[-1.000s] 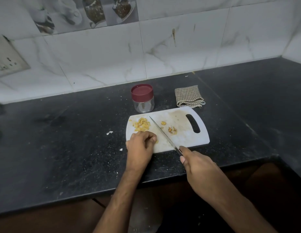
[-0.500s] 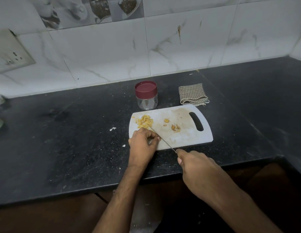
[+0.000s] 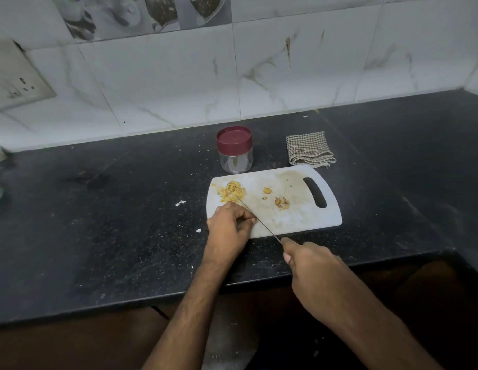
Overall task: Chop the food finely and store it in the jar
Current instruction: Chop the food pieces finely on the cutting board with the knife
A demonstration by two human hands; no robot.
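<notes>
A knife [image 3: 259, 221] is held in the right hand [image 3: 310, 265], fingers wrapped round its handle, its tip in the yellow chopped food [image 3: 231, 191] piled on the white cutting board [image 3: 299, 217]. The left hand [image 3: 228, 227] is curled at the board's near corner beside the blade; what it holds cannot be told. The red-lidded jar [image 3: 234, 150] is set on the black table [image 3: 99, 222], just behind the board.

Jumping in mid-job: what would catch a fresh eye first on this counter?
The white cutting board near the counter's front edge, with a yellow chopped pile at its left end and a few bits mid-board. The right hand holds a knife slanting toward the pile, the left hand curled beside the blade. Behind the board stands a clear jar, red lid on.
</notes>
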